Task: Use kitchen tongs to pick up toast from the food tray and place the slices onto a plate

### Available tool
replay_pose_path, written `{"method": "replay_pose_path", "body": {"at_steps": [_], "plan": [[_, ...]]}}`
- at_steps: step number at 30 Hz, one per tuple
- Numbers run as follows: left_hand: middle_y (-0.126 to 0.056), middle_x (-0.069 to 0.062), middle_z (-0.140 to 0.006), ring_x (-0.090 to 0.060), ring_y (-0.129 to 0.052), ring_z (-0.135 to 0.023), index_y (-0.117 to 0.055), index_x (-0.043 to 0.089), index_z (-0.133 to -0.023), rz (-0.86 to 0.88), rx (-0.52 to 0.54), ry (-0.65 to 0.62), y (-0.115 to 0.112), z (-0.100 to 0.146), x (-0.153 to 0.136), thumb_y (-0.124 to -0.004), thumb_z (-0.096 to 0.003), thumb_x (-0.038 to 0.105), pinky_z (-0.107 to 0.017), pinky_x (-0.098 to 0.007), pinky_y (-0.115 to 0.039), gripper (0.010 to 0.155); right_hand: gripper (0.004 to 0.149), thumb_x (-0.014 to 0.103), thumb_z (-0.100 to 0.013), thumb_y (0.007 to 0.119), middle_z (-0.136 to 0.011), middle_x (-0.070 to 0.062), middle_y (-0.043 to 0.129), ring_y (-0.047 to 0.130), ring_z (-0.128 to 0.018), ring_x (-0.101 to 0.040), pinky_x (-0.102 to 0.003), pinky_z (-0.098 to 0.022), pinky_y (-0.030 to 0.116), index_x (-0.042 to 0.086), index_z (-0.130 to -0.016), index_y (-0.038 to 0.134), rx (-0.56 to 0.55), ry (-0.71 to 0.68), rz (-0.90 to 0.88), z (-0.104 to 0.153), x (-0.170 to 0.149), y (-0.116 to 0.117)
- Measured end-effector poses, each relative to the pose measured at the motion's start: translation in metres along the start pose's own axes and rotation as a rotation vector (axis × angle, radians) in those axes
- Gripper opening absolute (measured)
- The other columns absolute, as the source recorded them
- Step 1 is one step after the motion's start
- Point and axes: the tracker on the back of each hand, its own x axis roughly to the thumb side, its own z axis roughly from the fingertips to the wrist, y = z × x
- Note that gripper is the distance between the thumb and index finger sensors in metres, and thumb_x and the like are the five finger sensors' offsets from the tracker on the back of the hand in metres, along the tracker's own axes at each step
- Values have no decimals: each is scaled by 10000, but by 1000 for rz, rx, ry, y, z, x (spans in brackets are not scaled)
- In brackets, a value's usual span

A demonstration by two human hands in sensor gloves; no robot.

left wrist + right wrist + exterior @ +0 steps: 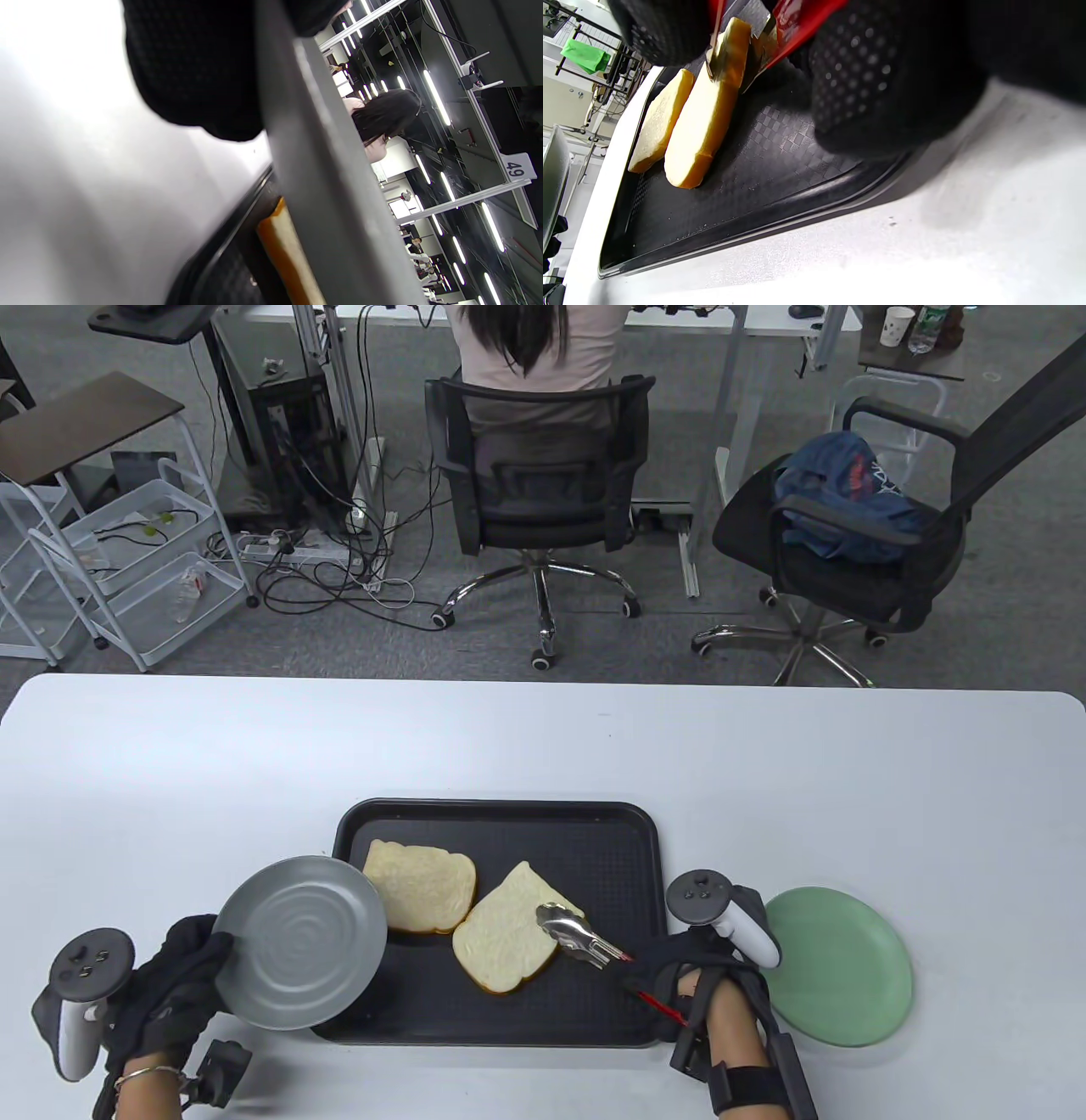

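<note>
The near toast slice (509, 937) is clamped at its right corner by tongs (581, 937) gripped in the right hand (691, 984); the grey plate (297, 942), held by the left hand (170, 984), awaits the lift across the tray's (496, 819) left edge.

Toast, tongs, tray and plate in front of you.
Two pale slices lie flat in your black tray (501, 823): the far slice (420, 886) and the near slice (509, 937). Your steel tongs (581, 937) clamp the near slice's edge. Your grey plate (301, 942) hangs tilted over the tray's left edge.
</note>
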Motion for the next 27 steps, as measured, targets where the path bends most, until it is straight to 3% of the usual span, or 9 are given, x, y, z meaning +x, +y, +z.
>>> {"method": "replay_pose_path", "body": {"at_steps": [11, 18, 22, 27], "plan": [[-907, -96, -825, -173, -1098, -452, -569, 115, -1048, 0, -13, 4, -3, -1, -1, -669, -607, 327, -304, -197, -1009, 500, 676, 502, -432, 776, -466, -301, 934, 995, -90, -350, -449, -25, 882, -48, -823, 729, -86, -78, -18, 39, 24, -13], [-903, -94, -831, -170, -1098, -459, -563, 118, -1050, -8, -35, 1, -6, -2, 0, -665, -608, 330, -310, -194, -1010, 501, 677, 498, -434, 776, -464, -306, 935, 997, -89, -351, -450, -25, 884, -53, -824, 728, -132, -182, -36, 72, 71, -24], [-901, -92, -834, -169, -1097, -462, -561, 121, -1052, 5, -46, -11, -6, -2, 0, -664, -610, 331, -313, -194, -1010, 500, 678, 498, -433, 775, -465, -308, 935, 998, -90, -350, -450, -25, 885, -54, -823, 729, -92, -253, -26, 74, 108, -17], [-898, -88, -838, -169, -1097, -466, -558, 126, -1054, 23, -56, -26, -6, -3, 0, -662, -611, 333, -318, -194, -1009, 500, 680, 501, -431, 774, -466, -306, 936, 999, -90, -350, -449, -27, 885, -52, -824, 728, 0, -305, 27, 56, 153, 8]]}}
